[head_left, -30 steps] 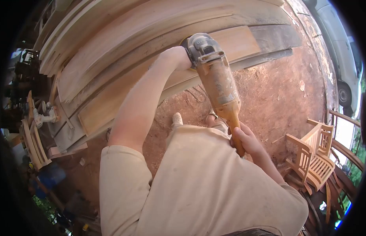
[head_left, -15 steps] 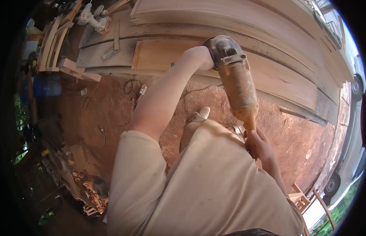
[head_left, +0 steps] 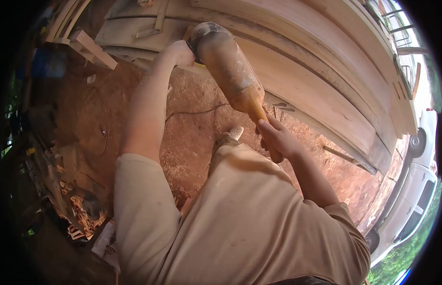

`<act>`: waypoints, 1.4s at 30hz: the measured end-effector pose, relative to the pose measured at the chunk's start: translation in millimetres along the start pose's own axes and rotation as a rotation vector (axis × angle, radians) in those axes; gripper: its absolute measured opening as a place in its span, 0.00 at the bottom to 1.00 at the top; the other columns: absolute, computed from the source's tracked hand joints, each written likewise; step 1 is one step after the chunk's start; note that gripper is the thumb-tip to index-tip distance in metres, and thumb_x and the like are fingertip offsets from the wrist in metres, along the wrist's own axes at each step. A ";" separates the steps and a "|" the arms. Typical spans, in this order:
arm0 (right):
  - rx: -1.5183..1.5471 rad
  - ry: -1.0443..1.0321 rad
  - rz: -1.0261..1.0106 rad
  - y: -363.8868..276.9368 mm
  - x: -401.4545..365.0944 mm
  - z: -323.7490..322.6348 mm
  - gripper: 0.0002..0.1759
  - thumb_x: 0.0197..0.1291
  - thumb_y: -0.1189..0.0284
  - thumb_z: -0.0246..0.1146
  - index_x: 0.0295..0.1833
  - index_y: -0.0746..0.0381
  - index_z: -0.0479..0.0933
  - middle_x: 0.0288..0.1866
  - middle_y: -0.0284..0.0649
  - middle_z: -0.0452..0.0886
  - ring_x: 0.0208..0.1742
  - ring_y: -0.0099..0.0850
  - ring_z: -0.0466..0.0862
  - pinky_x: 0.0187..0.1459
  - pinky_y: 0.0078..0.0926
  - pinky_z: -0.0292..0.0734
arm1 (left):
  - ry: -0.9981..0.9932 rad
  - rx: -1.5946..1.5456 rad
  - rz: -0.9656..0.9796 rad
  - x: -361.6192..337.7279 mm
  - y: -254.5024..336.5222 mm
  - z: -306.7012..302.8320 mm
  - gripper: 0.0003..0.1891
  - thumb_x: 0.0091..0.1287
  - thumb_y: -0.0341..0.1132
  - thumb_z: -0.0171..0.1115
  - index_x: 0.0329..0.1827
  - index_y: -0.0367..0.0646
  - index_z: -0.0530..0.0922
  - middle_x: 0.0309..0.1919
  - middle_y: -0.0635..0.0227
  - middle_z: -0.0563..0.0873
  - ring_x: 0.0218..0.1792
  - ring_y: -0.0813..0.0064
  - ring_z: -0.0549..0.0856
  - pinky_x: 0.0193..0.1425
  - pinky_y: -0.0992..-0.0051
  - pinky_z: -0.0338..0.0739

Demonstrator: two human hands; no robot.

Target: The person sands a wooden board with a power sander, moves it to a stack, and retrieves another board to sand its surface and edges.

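A large dusty angle grinder lies across the middle of the view, with its head over the near edge of a wooden board. My left hand is closed at the left side of the grinder's head; the part it grips is mostly hidden. Around the rear handle, my right hand has its fingers wrapped. A thin yellow edge shows beneath the head, but the rest of the underside is out of sight.
Long stacked planks stretch to the right. A small wooden frame piece stands at upper left. A cord runs over the reddish dirt floor, near my shoe. White vehicles are parked at far right.
The grinder and both hands have shifted left and upward in the view, and the grinder's body is more slanted. The whole scene has also shifted as the camera moved.
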State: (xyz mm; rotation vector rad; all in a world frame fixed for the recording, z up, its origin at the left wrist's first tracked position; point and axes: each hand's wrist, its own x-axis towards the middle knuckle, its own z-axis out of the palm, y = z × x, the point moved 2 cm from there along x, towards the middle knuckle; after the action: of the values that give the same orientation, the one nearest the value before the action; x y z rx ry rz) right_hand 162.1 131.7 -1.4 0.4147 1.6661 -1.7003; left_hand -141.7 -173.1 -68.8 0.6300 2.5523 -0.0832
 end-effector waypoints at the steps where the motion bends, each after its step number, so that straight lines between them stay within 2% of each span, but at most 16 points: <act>1: -0.041 -0.020 0.003 -3.6 5.0 3.0 0.24 0.81 0.51 0.57 0.63 0.60 0.74 0.46 0.35 0.77 0.35 0.24 0.80 0.38 0.28 0.80 | 0.005 -0.005 -0.004 -9.4 -4.5 -3.0 0.20 0.56 0.38 0.74 0.52 0.42 0.90 0.51 0.48 0.91 0.55 0.49 0.90 0.58 0.60 0.85; 4: -0.107 -0.028 0.038 -4.2 10.7 5.0 0.26 0.81 0.51 0.58 0.66 0.62 0.74 0.44 0.34 0.75 0.35 0.24 0.79 0.38 0.28 0.80 | -0.065 -0.095 -0.116 -28.8 -13.8 -3.7 0.21 0.54 0.43 0.78 0.51 0.48 0.91 0.46 0.50 0.92 0.48 0.51 0.91 0.56 0.61 0.86; 7: -0.099 -0.018 0.028 -6.5 -4.0 1.9 0.26 0.80 0.51 0.59 0.66 0.61 0.74 0.44 0.33 0.75 0.35 0.24 0.79 0.38 0.28 0.80 | -0.145 -0.052 -0.067 -49.3 13.6 -19.2 0.21 0.55 0.46 0.77 0.50 0.48 0.91 0.46 0.52 0.92 0.48 0.52 0.91 0.56 0.61 0.86; 11: -0.059 -0.004 0.033 29.4 -38.9 -33.9 0.26 0.79 0.51 0.59 0.66 0.61 0.74 0.44 0.33 0.75 0.35 0.24 0.78 0.38 0.27 0.79 | -0.016 -0.020 -0.017 -63.4 77.2 -14.2 0.16 0.60 0.42 0.72 0.50 0.48 0.90 0.47 0.52 0.92 0.51 0.50 0.91 0.56 0.59 0.86; 13: 0.036 -0.023 0.027 59.4 -60.0 -59.9 0.27 0.80 0.52 0.59 0.70 0.61 0.73 0.45 0.33 0.75 0.35 0.23 0.78 0.37 0.25 0.79 | -0.039 -0.041 -0.033 -60.7 116.0 -4.7 0.15 0.62 0.40 0.69 0.50 0.47 0.89 0.49 0.51 0.92 0.54 0.49 0.90 0.57 0.57 0.86; 14: 0.084 -0.026 0.038 68.6 -74.5 -70.9 0.27 0.80 0.54 0.59 0.73 0.60 0.71 0.45 0.32 0.75 0.35 0.22 0.78 0.37 0.24 0.78 | -0.047 -0.101 -0.070 -65.8 139.0 -4.0 0.16 0.63 0.40 0.68 0.51 0.46 0.89 0.50 0.50 0.91 0.55 0.48 0.90 0.57 0.57 0.86; 19: 0.110 0.022 0.031 99.5 -136.7 -114.6 0.26 0.80 0.57 0.59 0.73 0.62 0.72 0.47 0.33 0.76 0.36 0.22 0.79 0.38 0.24 0.79 | -0.011 -0.263 -0.172 -75.2 225.5 -2.3 0.16 0.66 0.40 0.65 0.53 0.45 0.89 0.54 0.48 0.90 0.58 0.48 0.88 0.58 0.56 0.85; 28: 0.155 0.103 0.036 165.2 -210.8 -153.9 0.28 0.79 0.56 0.61 0.74 0.63 0.71 0.47 0.33 0.78 0.38 0.21 0.80 0.39 0.24 0.80 | -0.140 -0.111 -0.002 -79.2 346.3 -12.3 0.16 0.70 0.44 0.64 0.54 0.48 0.89 0.55 0.49 0.90 0.59 0.46 0.87 0.60 0.55 0.84; 30: 0.196 0.136 0.030 170.0 -229.5 -155.4 0.28 0.79 0.57 0.60 0.75 0.64 0.71 0.45 0.32 0.78 0.39 0.21 0.79 0.41 0.25 0.80 | -0.072 -0.101 0.022 -76.3 370.5 -8.8 0.13 0.61 0.35 0.68 0.48 0.44 0.89 0.46 0.47 0.91 0.51 0.47 0.89 0.54 0.55 0.85; 36: 0.280 0.230 0.044 206.4 -268.4 -156.9 0.32 0.78 0.55 0.61 0.76 0.64 0.70 0.48 0.35 0.79 0.44 0.22 0.79 0.44 0.27 0.80 | -0.098 0.005 0.140 -54.0 432.4 -7.6 0.14 0.59 0.37 0.71 0.47 0.44 0.89 0.45 0.48 0.91 0.51 0.47 0.89 0.54 0.56 0.85; 37: 0.296 0.258 0.021 215.1 -277.2 -158.7 0.33 0.77 0.54 0.62 0.77 0.64 0.70 0.50 0.36 0.79 0.46 0.24 0.80 0.48 0.29 0.80 | -0.103 0.024 0.168 -50.4 450.1 -9.4 0.14 0.59 0.37 0.71 0.47 0.44 0.89 0.45 0.48 0.91 0.51 0.47 0.89 0.54 0.56 0.85; 39: 0.335 0.312 -0.002 223.8 -293.1 -160.5 0.34 0.77 0.54 0.62 0.77 0.64 0.70 0.52 0.37 0.80 0.48 0.26 0.80 0.51 0.31 0.79 | -0.179 0.135 0.248 -47.7 483.6 -14.1 0.15 0.67 0.45 0.67 0.49 0.46 0.90 0.49 0.48 0.91 0.55 0.46 0.88 0.58 0.53 0.85; 40: 0.391 0.281 0.093 222.4 -303.3 -162.7 0.34 0.76 0.53 0.62 0.77 0.64 0.70 0.55 0.39 0.81 0.52 0.28 0.80 0.55 0.32 0.78 | -0.181 0.150 0.279 -50.1 502.9 -19.1 0.15 0.67 0.45 0.67 0.49 0.46 0.90 0.49 0.48 0.91 0.55 0.46 0.88 0.58 0.53 0.85; 41: 0.453 0.248 0.186 225.0 -311.3 -162.9 0.34 0.76 0.53 0.62 0.77 0.64 0.70 0.57 0.40 0.81 0.56 0.30 0.80 0.59 0.34 0.77 | -0.183 0.126 0.269 -54.1 520.6 -25.3 0.15 0.63 0.41 0.69 0.48 0.45 0.90 0.47 0.47 0.91 0.53 0.47 0.89 0.56 0.55 0.85; 42: 0.477 0.276 0.181 234.5 -316.4 -162.5 0.34 0.76 0.53 0.62 0.77 0.64 0.70 0.57 0.40 0.81 0.56 0.30 0.80 0.59 0.34 0.77 | -0.183 0.102 0.259 -53.9 538.3 -28.5 0.15 0.59 0.37 0.71 0.47 0.43 0.89 0.45 0.47 0.91 0.50 0.48 0.90 0.54 0.57 0.85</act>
State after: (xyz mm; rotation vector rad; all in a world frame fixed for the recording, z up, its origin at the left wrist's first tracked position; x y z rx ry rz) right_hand 500.5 389.7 18.9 1.0341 1.3371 -1.9597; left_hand 128.9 288.7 14.5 0.9416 2.2829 -0.1735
